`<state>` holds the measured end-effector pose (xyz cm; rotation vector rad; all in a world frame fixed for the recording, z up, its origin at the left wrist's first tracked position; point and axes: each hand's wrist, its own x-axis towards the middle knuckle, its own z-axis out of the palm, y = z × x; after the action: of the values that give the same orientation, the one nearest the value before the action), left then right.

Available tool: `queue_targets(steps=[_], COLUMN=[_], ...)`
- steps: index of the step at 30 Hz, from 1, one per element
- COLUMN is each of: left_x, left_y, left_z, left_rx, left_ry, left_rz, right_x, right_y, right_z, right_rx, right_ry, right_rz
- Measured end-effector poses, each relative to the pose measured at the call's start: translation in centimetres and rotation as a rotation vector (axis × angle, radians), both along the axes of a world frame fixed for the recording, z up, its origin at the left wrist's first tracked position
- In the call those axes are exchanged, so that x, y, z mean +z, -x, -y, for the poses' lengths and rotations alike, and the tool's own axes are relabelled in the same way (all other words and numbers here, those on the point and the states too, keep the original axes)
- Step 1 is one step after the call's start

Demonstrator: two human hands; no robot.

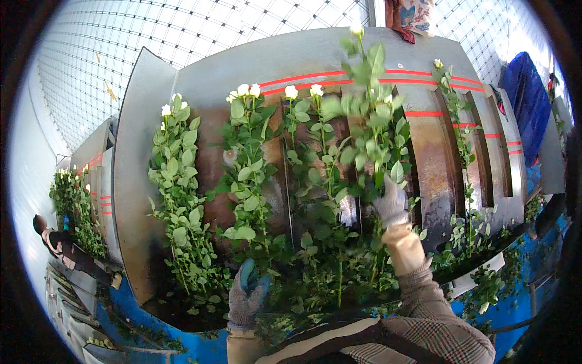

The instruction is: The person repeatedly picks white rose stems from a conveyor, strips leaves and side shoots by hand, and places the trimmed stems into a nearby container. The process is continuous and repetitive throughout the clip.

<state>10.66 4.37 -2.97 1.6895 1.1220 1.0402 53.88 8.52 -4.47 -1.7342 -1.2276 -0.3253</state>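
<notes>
My right hand [392, 204], in a grey knitted glove, is closed around the stem of a long white rose [375, 123] at centre right; leaves partly cover the fingers, and the upper leaves are blurred. My left hand [248, 291], gloved in grey with blue-green fingertips, is low at the near edge, thumb and fingers apart, nothing in it. White roses with leafy stems lie in rows up the slanted metal sorting table [423, 164]: a thick bunch [179, 182] at left, another bunch [250, 182] beside it, thinner ones [325, 150] in the middle, and a single stem [461, 136] at right.
Upright metal dividers [448, 150] split the table, and red lines cross its upper part. Loose foliage [318, 282] piles along the near edge. Another person [68, 250] stands at far left by a similar table with roses. A blue sheet [527, 104] hangs at right.
</notes>
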Motion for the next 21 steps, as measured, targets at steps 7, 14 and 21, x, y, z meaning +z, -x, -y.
queue_targets(steps=[7,14,21], left_x=[-3.0,-4.5,-5.8], left_y=[0.6,3.7,8.7], left_z=[1.0,4.3,6.2], left_rx=[-0.136,-0.306,-0.251], left_ry=[0.219,0.633,0.706], left_rz=[-0.236,-0.378,-0.359], right_x=[-12.1,-12.6,-2.2], right_y=[-1.3,-1.8,0.3], right_z=[1.0,0.0,2.2], right_rx=[-0.13,-0.134,0.001], right_ry=[0.144,0.484,-0.005], right_rz=[0.108,0.039,0.122])
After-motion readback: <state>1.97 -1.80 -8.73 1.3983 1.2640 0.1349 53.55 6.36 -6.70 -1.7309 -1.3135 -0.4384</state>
